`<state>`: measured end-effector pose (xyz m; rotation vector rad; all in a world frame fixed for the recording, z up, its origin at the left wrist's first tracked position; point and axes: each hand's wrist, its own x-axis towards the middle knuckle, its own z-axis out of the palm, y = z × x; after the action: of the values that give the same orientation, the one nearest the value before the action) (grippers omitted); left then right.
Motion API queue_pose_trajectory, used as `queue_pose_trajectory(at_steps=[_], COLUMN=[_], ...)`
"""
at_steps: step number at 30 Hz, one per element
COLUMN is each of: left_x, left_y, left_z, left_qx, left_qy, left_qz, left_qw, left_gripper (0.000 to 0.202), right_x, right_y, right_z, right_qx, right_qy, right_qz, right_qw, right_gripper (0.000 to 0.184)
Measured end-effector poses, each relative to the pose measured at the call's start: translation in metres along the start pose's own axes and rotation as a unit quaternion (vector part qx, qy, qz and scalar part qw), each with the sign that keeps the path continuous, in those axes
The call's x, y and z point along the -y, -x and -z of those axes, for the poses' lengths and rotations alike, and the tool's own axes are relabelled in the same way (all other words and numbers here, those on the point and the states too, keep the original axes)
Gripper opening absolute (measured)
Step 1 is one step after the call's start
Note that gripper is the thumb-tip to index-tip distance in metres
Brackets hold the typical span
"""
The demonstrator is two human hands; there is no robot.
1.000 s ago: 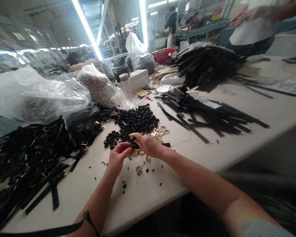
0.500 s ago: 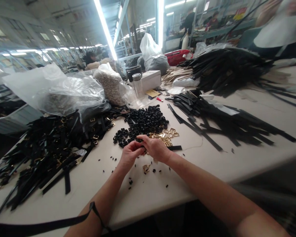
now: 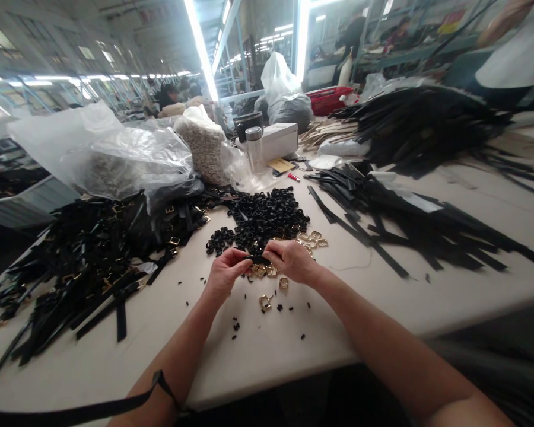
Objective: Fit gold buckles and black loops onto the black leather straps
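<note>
A short black strap (image 3: 258, 260) spans the gap between my two hands. My left hand (image 3: 225, 271) pinches its left end between thumb and fingers. At the other end, the fingers of my right hand (image 3: 291, 261) are closed around the strap. Just beyond lies a heap of small black loops (image 3: 269, 216). Gold buckles (image 3: 260, 270) lie under the strap, and more gold buckles (image 3: 315, 238) sit beyond my right hand. Nearer to me, a single gold buckle (image 3: 265, 302) rests among tiny black pieces (image 3: 280, 308).
Black straps with gold buckles (image 3: 102, 255) are piled on the left, below clear plastic bags (image 3: 137, 157). Loose black strips (image 3: 409, 219) spread over the right side of the table (image 3: 374, 320). A glass bottle (image 3: 254, 151) and a white box (image 3: 278, 141) stand behind.
My hands have drawn apart, and the black strap now shows between them. Both have turned slightly. The view has shifted a little.
</note>
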<state>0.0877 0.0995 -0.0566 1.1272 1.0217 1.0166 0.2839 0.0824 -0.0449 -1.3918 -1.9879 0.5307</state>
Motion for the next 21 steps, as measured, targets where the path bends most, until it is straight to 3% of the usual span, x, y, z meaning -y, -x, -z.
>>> queue_pose_trajectory(at_steps=[5,10,21], left_x=[-0.0030,-0.0032,0.0004], left_y=[0.0029,0.0016,0.0046], left_z=[-0.0010,0.0007,-0.0050], left_qx=[0.013,0.001,0.033], left_qy=[-0.013,0.025,0.008], left_qz=[-0.002,0.049,0.073], left_qw=[1.000,0.998,0.997], left_gripper=[0.033,0.034,0.035], right_x=[0.0045,0.0028,0.0090], right_y=[0.0011,0.0008,0.0024], right_z=[0.0049,0.0072,0.0002], right_qx=[0.015,-0.005,0.023], right_qy=[-0.020,-0.019,0.029], right_qz=[0.001,-0.002,0.020], right_qw=[1.000,1.000,0.999], right_gripper=[0.015,0.014,0.018])
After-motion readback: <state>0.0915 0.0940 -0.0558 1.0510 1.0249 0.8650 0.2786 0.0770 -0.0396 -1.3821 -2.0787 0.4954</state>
